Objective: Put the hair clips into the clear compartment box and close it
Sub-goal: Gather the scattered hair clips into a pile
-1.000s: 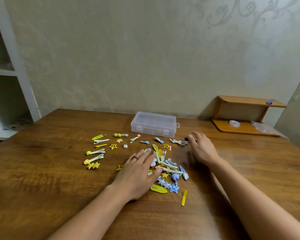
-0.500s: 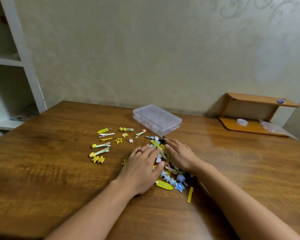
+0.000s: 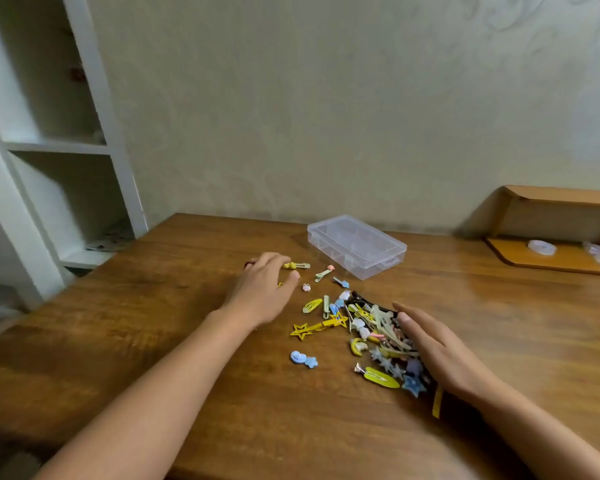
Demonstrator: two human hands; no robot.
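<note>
**Head view: clips heaped by the right hand, box at twelve o'clock**

Head camera shows the hair clips (image 3: 371, 330) piled against the right hand (image 3: 437, 351), fingers straight, holding nothing. Left hand (image 3: 262, 292), loosely curled, touches strays at ten o'clock. Clear compartment box (image 3: 356, 244) sits lid-down beyond on the counter (image 3: 153, 341), long axis running toward four o'clock.

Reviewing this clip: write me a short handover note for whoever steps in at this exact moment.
Left hand: open, fingers over scattered clips near the yellow clip, gripping nothing visible.
Right hand: open, edge against the pile of hair clips.
Clear compartment box: lid shut, beyond the clips on the table.
Done: clips partly gathered.
Left: open box, load all clips, close it.
</note>
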